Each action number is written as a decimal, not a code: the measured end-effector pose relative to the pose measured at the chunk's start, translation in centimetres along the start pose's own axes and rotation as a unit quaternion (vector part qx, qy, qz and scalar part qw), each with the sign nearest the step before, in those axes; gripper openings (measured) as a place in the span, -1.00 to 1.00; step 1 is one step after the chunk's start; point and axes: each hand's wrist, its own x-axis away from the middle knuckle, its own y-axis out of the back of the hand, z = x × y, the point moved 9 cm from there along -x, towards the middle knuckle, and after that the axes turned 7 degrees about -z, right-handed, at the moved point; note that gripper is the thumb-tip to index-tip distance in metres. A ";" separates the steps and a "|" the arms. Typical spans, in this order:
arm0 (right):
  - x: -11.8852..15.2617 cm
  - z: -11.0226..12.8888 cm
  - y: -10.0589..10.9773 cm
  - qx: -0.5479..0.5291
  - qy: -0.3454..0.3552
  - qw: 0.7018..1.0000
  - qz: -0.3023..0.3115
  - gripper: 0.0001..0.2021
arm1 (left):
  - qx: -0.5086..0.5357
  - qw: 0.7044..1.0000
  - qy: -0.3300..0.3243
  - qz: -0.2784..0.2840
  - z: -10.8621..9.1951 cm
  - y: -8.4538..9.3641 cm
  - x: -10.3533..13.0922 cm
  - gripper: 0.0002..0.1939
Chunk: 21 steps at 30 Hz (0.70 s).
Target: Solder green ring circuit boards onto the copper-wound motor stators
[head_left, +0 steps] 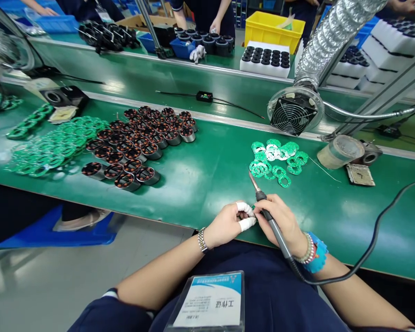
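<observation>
My right hand [285,223] is closed around a soldering iron [270,220], whose tip points up and away from me over the green bench. The thumb and a fingertip of that hand also meet the fingers of my left hand [228,223]. White covers wrap the left thumb and a finger, which are pinched together. Whatever lies between them is mostly hidden and too small to name. Beyond the iron's tip lies a loose pile of green ring-shaped circuit boards [275,157], a few showing white faces.
Several motor stators [134,147] with copper windings stand to the left, beside joined green ring boards [55,147]. A fan [292,115] on a foil duct, a round container [340,151] and a sponge tray [360,174] sit at right. The iron's cable [373,240] loops rightward. Co-workers stand opposite.
</observation>
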 end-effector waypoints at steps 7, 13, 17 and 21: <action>1.3 -0.1 -0.6 -0.023 -0.017 1.000 -0.010 -0.77 | 0.074 0.997 0.017 -0.004 0.8 0.5 0.9 -0.84; 1.8 -0.2 2.0 -0.019 -0.054 0.998 -0.031 -0.82 | 0.086 0.996 0.037 -0.011 1.6 0.9 0.8 -0.85; 2.3 0.5 4.0 -0.067 -0.042 0.997 -0.019 -0.70 | 0.070 0.997 0.037 -0.017 1.6 1.0 0.6 -0.86; 2.4 0.7 5.1 -0.079 -0.059 0.995 -0.013 -0.74 | 0.061 0.997 0.037 -0.017 1.8 1.0 0.6 -0.87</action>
